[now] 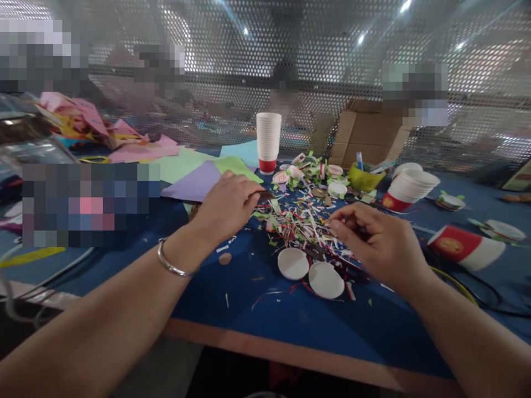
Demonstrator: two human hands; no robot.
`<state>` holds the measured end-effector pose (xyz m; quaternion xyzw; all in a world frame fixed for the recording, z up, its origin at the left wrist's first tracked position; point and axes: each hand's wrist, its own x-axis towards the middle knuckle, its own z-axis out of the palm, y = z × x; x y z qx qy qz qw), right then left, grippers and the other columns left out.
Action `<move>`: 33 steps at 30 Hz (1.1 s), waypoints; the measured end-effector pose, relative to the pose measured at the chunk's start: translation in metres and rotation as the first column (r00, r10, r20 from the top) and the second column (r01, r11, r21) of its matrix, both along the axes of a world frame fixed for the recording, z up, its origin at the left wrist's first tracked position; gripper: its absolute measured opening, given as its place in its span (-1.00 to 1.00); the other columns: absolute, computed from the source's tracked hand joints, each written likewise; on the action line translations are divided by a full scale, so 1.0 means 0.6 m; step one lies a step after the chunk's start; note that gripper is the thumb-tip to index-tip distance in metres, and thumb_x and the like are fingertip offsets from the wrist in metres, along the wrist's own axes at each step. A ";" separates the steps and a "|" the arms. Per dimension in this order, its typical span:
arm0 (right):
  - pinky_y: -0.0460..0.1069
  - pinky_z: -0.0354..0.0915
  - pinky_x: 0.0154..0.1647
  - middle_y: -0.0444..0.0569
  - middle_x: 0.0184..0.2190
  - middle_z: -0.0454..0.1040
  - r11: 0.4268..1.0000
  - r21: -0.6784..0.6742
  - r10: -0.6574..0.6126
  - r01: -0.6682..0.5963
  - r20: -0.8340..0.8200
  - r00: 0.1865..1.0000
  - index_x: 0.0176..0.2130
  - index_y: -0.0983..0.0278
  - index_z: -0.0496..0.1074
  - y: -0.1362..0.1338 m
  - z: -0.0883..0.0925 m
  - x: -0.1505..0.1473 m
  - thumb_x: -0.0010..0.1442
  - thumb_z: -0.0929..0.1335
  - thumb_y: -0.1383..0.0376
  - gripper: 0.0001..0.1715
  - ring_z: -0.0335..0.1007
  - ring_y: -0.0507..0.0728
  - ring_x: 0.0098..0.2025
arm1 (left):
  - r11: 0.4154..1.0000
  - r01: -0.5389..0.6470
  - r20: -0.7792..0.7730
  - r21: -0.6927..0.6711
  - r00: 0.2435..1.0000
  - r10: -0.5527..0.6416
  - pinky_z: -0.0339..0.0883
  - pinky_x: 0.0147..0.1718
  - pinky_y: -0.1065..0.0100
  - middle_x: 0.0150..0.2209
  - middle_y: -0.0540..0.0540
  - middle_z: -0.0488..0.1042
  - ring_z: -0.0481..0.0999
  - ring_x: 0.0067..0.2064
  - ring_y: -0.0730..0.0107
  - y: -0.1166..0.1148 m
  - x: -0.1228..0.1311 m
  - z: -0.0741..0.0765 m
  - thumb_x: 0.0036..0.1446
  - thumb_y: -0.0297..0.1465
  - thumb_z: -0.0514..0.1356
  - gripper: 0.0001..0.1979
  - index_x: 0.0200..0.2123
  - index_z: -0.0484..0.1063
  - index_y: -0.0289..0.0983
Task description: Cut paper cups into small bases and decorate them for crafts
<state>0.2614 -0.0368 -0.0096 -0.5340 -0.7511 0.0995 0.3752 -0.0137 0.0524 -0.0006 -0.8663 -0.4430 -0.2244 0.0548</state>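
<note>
My left hand (230,207), a silver bangle on its wrist, hovers beside the purple paper (188,182). Its fingers are closed on a thin dark brown piece (265,195), whose kind I cannot tell. My right hand (379,243) is at the right edge of a heap of paper scraps (302,221), thumb and fingers pinched together. Whatever lies in that pinch is too small to name. Two white paper discs (292,263) lie in front of the heap. Behind it is a cluster of small round paper pieces with green strips (307,166).
A tall stack of paper cups (269,141) stands at the back. Other cups (409,190) lean or lie at right, near a yellow holder (365,178) and cables. Coloured sheets (178,165) cover the back left. A cardboard box (365,132) rests against the perforated metal screen (232,83).
</note>
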 end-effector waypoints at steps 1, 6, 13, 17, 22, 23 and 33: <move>-0.11 0.15 -0.57 -0.21 -0.56 0.36 0.999 0.013 -0.032 0.033 -0.033 0.999 -0.21 0.23 0.50 0.002 0.001 0.002 0.33 0.36 0.23 -0.86 0.23 -0.03 -0.58 | 0.998 0.013 0.079 0.063 0.997 -0.018 0.25 0.10 0.09 -0.11 -0.17 0.60 0.49 -0.02 0.16 -0.007 0.002 0.005 0.36 -0.42 0.06 -0.73 -0.04 0.55 -0.29; -0.12 0.10 -0.69 -0.23 -0.62 0.36 0.986 -0.161 -0.086 0.035 -0.320 0.943 -0.29 0.23 0.47 0.013 0.004 0.005 0.34 0.37 0.07 -0.71 0.20 -0.06 -0.69 | 0.929 0.181 0.386 0.322 0.871 -0.304 0.33 0.20 0.11 0.03 -0.12 0.58 0.49 0.15 0.24 -0.064 0.028 0.018 0.36 -0.50 0.13 -0.78 -0.03 0.51 -0.20; -0.11 0.14 -0.69 -0.20 -0.60 0.34 0.844 -0.421 -0.098 -0.333 -0.730 0.676 -0.39 0.22 0.45 0.015 -0.002 -0.010 0.19 0.47 -0.06 -0.58 0.21 -0.01 -0.64 | 0.812 0.527 0.343 0.251 0.736 -0.584 0.34 0.28 0.07 0.14 -0.20 0.54 0.38 0.33 0.27 -0.093 0.068 -0.001 0.36 -0.58 0.06 -0.74 -0.06 0.48 -0.21; -0.14 0.07 -0.71 -0.23 -0.59 0.26 0.805 -0.412 -0.081 -0.426 -0.789 0.609 -0.41 0.23 0.43 0.010 0.000 -0.017 0.14 0.54 0.07 -0.64 0.07 -0.06 -0.64 | 0.766 0.575 0.359 0.287 0.677 -0.643 0.28 0.31 0.00 0.19 -0.25 0.50 0.33 0.36 0.22 -0.087 0.075 -0.012 0.35 -0.62 0.03 -0.70 -0.05 0.49 -0.23; -0.19 0.08 -0.75 -0.25 -0.63 0.27 0.876 -0.356 -0.102 -0.326 -0.796 0.597 -0.47 0.25 0.40 0.008 0.005 -0.020 0.14 0.54 0.09 -0.61 0.12 -0.09 -0.68 | 0.867 0.499 0.760 -0.011 0.567 -0.317 0.49 0.11 0.11 0.13 -0.26 0.52 0.51 0.18 0.15 -0.086 0.080 -0.017 0.35 -0.40 0.17 -0.71 0.12 0.41 -0.26; -0.19 0.09 -0.75 -0.24 -0.63 0.28 0.893 -0.339 -0.096 -0.296 -0.786 0.610 -0.47 0.25 0.40 0.009 0.004 -0.020 0.15 0.54 0.09 -0.60 0.14 -0.09 -0.68 | 0.834 0.528 0.834 -0.159 0.525 -0.173 0.57 -0.01 0.16 0.03 -0.24 0.56 0.57 0.08 0.17 -0.085 0.082 -0.019 0.36 -0.31 0.18 -0.66 0.14 0.38 -0.28; -0.20 0.13 -0.72 -0.22 -0.61 0.43 0.949 -0.271 -0.059 -0.162 -0.656 0.752 -0.38 0.26 0.45 0.013 -0.005 -0.017 0.25 0.47 0.03 -0.62 0.26 -0.09 -0.70 | 0.589 0.658 0.879 -0.469 0.413 0.239 0.51 -0.50 0.49 -0.32 -0.03 0.55 0.62 -0.35 0.41 -0.087 0.095 -0.001 0.21 -0.52 0.25 -0.70 0.00 0.34 -0.29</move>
